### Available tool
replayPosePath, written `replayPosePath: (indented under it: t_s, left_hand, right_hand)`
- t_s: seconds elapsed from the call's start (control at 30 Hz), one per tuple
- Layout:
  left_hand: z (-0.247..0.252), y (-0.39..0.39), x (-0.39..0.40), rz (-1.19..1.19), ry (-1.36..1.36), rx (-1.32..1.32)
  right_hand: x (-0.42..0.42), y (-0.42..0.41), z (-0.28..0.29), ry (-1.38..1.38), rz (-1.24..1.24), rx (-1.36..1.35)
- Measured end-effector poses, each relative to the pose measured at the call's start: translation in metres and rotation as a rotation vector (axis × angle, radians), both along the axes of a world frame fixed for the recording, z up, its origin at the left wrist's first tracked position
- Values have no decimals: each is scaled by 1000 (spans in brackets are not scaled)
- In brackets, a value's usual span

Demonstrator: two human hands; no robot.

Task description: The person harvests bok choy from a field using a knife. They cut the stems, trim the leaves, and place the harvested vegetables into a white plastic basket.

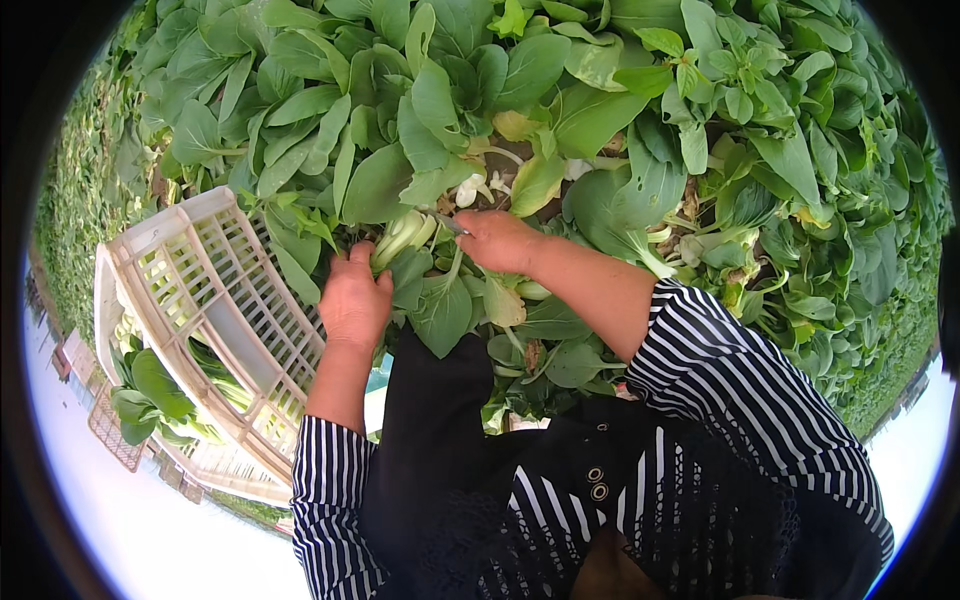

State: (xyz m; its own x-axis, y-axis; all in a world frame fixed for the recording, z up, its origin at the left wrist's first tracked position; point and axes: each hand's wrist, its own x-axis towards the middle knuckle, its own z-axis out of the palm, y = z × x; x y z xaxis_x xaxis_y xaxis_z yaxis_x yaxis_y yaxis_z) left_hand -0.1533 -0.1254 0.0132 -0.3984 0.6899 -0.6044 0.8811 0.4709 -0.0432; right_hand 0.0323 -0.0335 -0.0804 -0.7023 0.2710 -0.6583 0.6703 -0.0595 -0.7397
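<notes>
My left hand [352, 300] grips a head of bok choy [405, 236] by its leafy side. The pale stalks point to the right, and its leaves partly cover my fingertips. In my right hand [499, 240] is a small knife; only a short length of its metal blade [448, 223] shows, at the cut base of the bok choy. Most of the handle is hidden in my fist. Just above the blade, a white cut stump [471, 190] lies among leaves on the soil. A yellowing leaf [538, 184] stands beside it.
At my left, a white slatted plastic crate [217, 330] leans at a tilt, with harvested bok choy [161, 382] inside. Dense growing bok choy [450, 82] spreads ahead and to the right. Trimmed leaves [442, 307] lie close to my knee [442, 375].
</notes>
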Motion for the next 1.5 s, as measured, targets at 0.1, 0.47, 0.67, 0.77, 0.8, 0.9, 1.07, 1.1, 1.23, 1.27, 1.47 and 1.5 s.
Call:
replayPosePath:
  t_s: [0.1,0.47,0.67,0.77,0.8,0.9,1.07,1.1,1.23,1.27,1.47,1.5]
  left_hand:
    - [-7,-8,-11,122,-50,60]
    - [16,-34,-10,-11,-49,266]
    - [43,-12,-4,-283,-139,257]
    - [31,-17,0,-442,-121,346]
    - [24,-21,-1,-463,-95,364]
    - [3,-13,-13,-307,-375,516]
    - [-11,25,2,-417,-320,395]
    - [-20,24,3,-495,-242,315]
    - [-37,17,22,-477,-31,186]
    - [-33,16,22,-512,-81,172]
    - [54,36,75,-559,-650,326]
    - [61,46,84,-629,-683,357]
  right_hand:
    - [-2,-1,-5,39,-4,-30]
    - [31,-17,48,191,-210,64]
    - [15,-33,88,198,-87,-8]
    - [25,-39,88,198,-110,82]
    - [30,-37,87,163,-147,77]
    - [60,-18,83,33,-278,70]
    - [105,-13,86,-48,-502,93]
    - [107,-14,88,-34,-480,112]
    - [125,-15,112,-92,-501,105]
    - [130,-16,109,-96,-526,85]
    - [116,-10,69,62,-623,145]
    - [110,-7,67,45,-603,184]
